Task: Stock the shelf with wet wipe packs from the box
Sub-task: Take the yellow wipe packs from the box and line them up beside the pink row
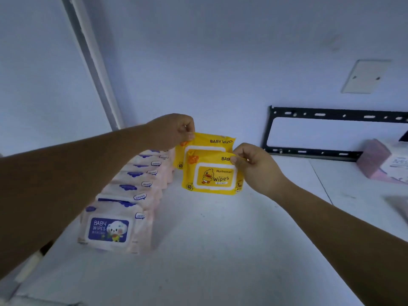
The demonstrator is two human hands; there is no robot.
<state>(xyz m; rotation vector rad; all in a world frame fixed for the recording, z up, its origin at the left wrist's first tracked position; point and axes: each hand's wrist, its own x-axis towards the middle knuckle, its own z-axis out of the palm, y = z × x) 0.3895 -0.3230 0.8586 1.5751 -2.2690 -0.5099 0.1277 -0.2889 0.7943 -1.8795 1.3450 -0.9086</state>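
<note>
While the near yellow pack (209,176) and the far yellow pack (212,142) stood upright on the white shelf (220,250), each hand held one of them by a top corner. The left hand (172,131) pinched the top left corner of the far yellow pack, its grip clenched on the seam between thumb and fingers. The right hand (256,166) pinched the top right corner of the near yellow pack in the same way. That pack stood just in front of the far one and hid its lower part. Both packs sat below the grips, printed faces toward the camera. Just left of them, a row of pink baby wipe packs (132,195) ran from near to far, one behind another. A black metal bracket (331,114) hung on the far wall at right, below a blank wall plate (366,76). A pink box (373,160) lay at the right edge.
</note>
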